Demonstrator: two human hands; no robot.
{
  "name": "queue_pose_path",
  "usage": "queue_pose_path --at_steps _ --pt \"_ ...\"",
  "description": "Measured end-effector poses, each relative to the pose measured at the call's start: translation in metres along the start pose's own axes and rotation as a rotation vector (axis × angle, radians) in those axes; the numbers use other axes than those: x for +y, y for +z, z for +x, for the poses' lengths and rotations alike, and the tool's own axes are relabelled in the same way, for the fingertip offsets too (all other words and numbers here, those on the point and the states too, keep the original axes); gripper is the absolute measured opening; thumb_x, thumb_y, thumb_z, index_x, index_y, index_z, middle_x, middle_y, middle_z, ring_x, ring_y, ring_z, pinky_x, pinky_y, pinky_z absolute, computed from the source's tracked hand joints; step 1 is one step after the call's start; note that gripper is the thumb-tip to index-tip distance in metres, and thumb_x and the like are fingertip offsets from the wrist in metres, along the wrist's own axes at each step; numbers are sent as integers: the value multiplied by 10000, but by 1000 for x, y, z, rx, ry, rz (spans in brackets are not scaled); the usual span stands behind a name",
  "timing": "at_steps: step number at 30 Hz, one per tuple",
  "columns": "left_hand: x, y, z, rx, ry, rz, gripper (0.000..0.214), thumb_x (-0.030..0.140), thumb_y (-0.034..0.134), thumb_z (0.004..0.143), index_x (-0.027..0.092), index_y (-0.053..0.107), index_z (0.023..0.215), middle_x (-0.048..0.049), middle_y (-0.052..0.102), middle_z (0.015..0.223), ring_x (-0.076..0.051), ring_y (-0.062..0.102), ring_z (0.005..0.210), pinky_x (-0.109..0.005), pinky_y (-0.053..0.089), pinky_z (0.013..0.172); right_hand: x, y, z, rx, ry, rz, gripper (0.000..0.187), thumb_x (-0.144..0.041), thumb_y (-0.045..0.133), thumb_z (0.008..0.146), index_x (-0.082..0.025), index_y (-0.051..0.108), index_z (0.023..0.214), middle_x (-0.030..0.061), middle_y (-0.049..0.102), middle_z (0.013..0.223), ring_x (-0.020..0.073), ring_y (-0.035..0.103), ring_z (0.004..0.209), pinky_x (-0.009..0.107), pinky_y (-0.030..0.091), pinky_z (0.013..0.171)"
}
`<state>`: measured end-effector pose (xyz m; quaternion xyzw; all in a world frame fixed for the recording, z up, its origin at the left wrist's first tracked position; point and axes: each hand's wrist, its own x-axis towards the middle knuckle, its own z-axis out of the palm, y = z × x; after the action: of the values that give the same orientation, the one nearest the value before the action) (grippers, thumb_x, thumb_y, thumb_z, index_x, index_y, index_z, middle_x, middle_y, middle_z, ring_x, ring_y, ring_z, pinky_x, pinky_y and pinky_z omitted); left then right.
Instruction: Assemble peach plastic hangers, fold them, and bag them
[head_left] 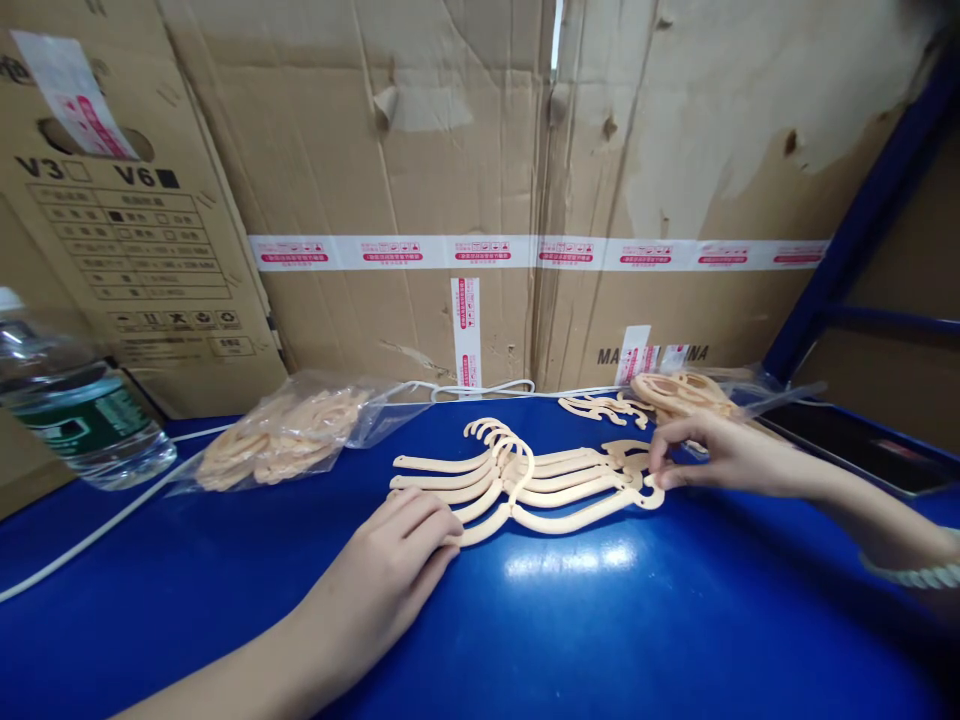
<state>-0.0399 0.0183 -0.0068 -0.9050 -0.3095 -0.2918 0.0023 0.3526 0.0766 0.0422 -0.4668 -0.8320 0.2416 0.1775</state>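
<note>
Several beige plastic clothes hangers lie in an overlapping row on the blue tabletop, their hooks together. The left end of the nearest clothes hanger point(574, 520) is gripped by my left hand point(386, 570), fingers closed round it. At the hanger's other end, my right hand point(712, 455) pinches a small curved beige piece point(655, 496) between thumb and fingers. It touches the hanger's tip; whether it is joined cannot be seen. Similar curved pieces show at the right ends of the hangers behind. Loose small curved pieces point(600, 408) lie just beyond.
A clear bag of beige parts point(285, 435) lies at the left, beside a water bottle point(82, 410). More beige parts point(682, 390) sit behind my right hand, near a dark phone-like slab point(855, 450). A white cable point(97, 535) crosses the left; cardboard point(420, 330) walls the back.
</note>
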Motion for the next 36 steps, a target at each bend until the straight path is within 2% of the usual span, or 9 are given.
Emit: queue_pose_path --at_steps 5,9,13,18,25,28,32,34,36 --pt "5 -2 1 -13 -6 112 169 91 432 962 180 574 942 -60 636 943 -229 586 885 -388 482 799 -2 11 5 103 -114 -207 231 -420 621 864 -225 710 778 74 697 826 264 630 806 417 487 759" --pt "14 0 0 -31 -43 262 234 168 442 955 180 592 1134 -104 657 1155 -302 591 1070 -472 477 872 -25 36 4 268 -159 -203 275 -397 525 933 -243 686 1095 117 678 1143 312 585 1094 504 450 960" --pt "5 4 -6 -126 -72 413 428 327 444 989 221 473 1403 -109 546 1418 -365 492 1291 -623 366 1033 -43 68 2 138 -187 -248 542 -438 486 953 -203 462 1441 146 445 1494 348 368 1387 575 310 1122" --pt "-23 8 -3 -244 -170 383 540 423 385 1014 305 261 1527 -76 308 1575 -349 288 1437 -624 325 1091 -39 79 5 5 -142 -387 638 -475 349 1000 -135 272 1535 172 198 1586 339 165 1464 601 163 1171" --pt "-38 4 25 -359 -265 272 528 473 352 1016 251 362 1495 -120 350 1546 -341 295 1430 -596 307 1113 -25 76 20 41 -129 -407 665 -495 336 995 -91 296 1522 201 241 1565 353 208 1451 587 190 1168" --pt "-42 3 33 -363 -273 280 526 471 340 1017 234 380 1486 -124 345 1548 -346 300 1428 -609 308 1106 -26 71 28 44 -110 -461 650 -504 352 990 -105 346 1503 173 292 1563 327 262 1443 522 238 1172" --pt "-40 2 32 -328 -247 306 523 445 363 1012 218 383 1483 -129 334 1554 -362 292 1430 -646 273 1107 -22 37 46 139 26 -555 506 -415 314 1025 -119 491 1396 189 492 1444 306 449 1331 466 370 1095" --pt "-35 2 28 -291 -189 317 526 447 380 1009 239 362 1492 -105 331 1562 -351 283 1437 -643 244 1123 -14 11 60 173 162 -606 425 -372 352 1030 -99 590 1252 214 629 1231 302 592 1135 490 454 985" --pt "-29 4 23 -251 -117 312 534 453 395 1008 266 329 1504 -80 345 1561 -335 288 1440 -629 242 1134 -3 -13 76 134 289 -649 305 -370 524 985 -156 604 1186 106 645 1163 235 638 1010 456 519 886"
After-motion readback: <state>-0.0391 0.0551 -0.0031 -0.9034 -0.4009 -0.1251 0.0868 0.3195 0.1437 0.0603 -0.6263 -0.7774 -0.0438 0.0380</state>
